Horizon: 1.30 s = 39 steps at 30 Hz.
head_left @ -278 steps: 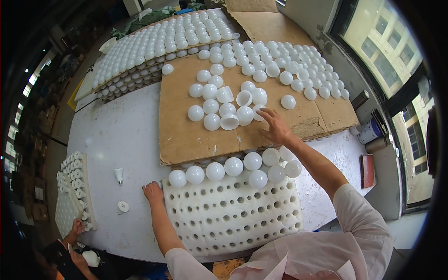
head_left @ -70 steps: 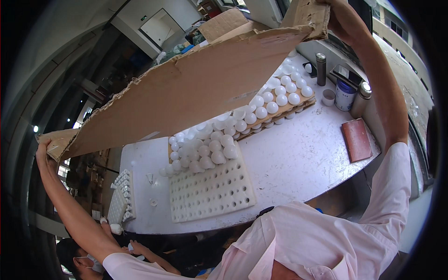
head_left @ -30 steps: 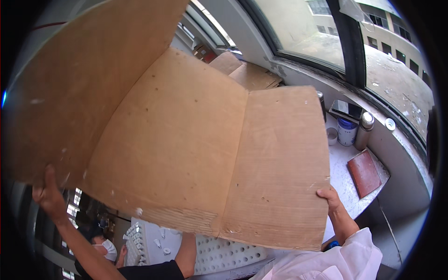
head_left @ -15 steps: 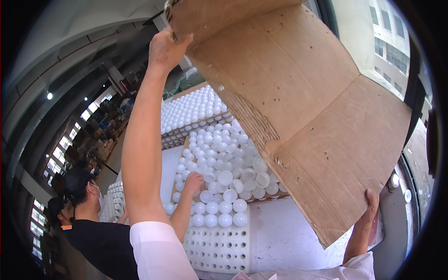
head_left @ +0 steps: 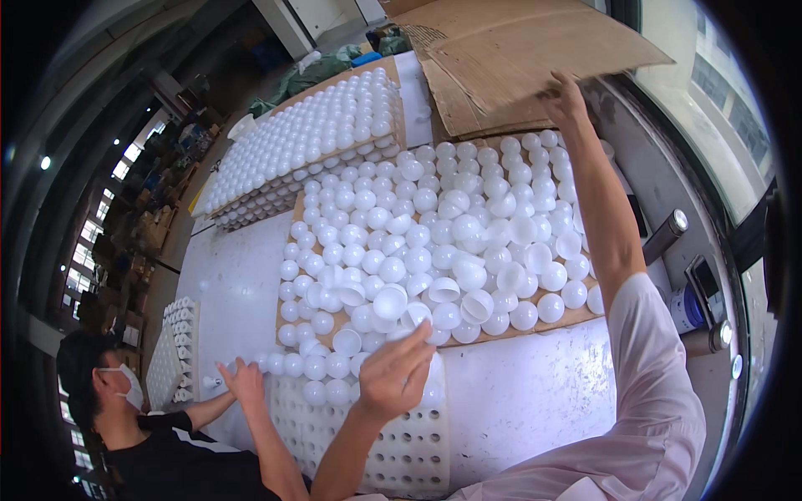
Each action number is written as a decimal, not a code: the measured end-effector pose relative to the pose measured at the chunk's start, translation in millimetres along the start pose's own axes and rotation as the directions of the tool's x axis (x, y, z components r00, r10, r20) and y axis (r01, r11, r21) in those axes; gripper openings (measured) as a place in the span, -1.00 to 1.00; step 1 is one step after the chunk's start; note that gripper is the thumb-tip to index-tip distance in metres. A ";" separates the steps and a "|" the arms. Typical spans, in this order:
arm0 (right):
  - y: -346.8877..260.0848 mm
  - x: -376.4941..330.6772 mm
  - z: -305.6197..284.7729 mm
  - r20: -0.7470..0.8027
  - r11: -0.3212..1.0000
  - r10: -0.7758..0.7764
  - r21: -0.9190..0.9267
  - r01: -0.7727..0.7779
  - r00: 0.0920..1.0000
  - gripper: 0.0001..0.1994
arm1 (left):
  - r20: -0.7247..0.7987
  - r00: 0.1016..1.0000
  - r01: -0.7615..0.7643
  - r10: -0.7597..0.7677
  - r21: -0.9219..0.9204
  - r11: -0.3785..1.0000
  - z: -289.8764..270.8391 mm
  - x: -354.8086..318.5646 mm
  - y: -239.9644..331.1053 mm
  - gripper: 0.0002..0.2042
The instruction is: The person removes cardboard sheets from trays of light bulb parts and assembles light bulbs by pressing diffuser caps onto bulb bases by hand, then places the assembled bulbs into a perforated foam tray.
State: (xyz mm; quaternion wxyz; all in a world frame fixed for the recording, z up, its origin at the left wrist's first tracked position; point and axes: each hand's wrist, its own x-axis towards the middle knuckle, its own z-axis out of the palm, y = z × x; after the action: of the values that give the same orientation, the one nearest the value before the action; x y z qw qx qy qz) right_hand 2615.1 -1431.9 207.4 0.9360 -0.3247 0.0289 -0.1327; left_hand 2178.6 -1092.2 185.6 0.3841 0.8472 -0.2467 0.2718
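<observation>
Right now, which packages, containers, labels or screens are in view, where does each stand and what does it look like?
Cardboard sheet: brown, flattened, creased, at the far end, touched by the right hand.
Tub: round, blue and white, right ledge.
Dark cylinder: slim, pale cap, beside it.
Perforated tray: white, near edge, under the left hand.
Screens and readable labels: none seen.

At the far left corner of the white table (head_left: 234,275) stands a stacked block of white domes (head_left: 309,138). Near the left edge is a small white rack (head_left: 180,342). A co-worker in a black shirt (head_left: 167,463) is at the near left corner. Beyond the right edge stand a blue can (head_left: 687,311) and a dark cylinder (head_left: 666,236).
</observation>
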 end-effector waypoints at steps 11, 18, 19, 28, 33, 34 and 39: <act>33.9 -203.9 -105.0 0.407 0.355 -0.008 -0.852 0.383 0.913 -0.57 | -0.201 0.684 0.706 -0.701 -0.058 0.705 -13.1 -228.5 14.9 -0.85; 56.3 -272.2 -136.0 0.444 -0.508 0.263 -0.691 0.514 0.856 -0.26 | -0.164 0.730 0.672 -0.664 -0.010 0.741 -9.5 -256.8 43.6 -0.86; 70.7 -265.1 -145.4 0.393 -0.517 0.274 -0.709 0.480 0.877 -0.18 | -0.152 0.701 0.701 -0.697 -0.036 0.713 -15.1 -257.4 49.4 -0.87; 60.2 -305.3 -126.0 0.525 -0.182 -0.014 -0.838 0.514 0.851 -0.24 | -0.355 0.596 0.724 -0.720 -0.150 0.673 -64.0 -300.4 57.2 -0.83; 43.9 -412.5 -124.4 0.491 -0.069 0.191 -0.857 0.511 0.850 -0.34 | -0.617 0.320 0.776 -0.719 -0.265 0.573 -152.4 -308.3 -7.9 -0.74; 38.0 -433.0 -137.9 0.468 -0.099 0.211 -0.863 0.495 0.858 -0.31 | -0.618 0.265 0.787 -0.740 -0.304 0.536 -167.9 -313.8 -37.6 -0.73; 46.0 -535.5 -184.6 0.265 -0.170 0.343 -0.926 0.337 0.901 -0.24 | -0.717 0.283 0.951 -0.637 0.123 0.284 -280.0 -372.3 -179.7 -0.66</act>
State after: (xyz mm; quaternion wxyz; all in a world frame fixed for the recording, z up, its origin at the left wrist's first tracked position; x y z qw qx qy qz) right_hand 2084.0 -1365.0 16.6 0.3241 -0.9418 -0.0883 0.0163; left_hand 1943.4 -689.7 6.7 0.2647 0.7975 0.4466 0.3075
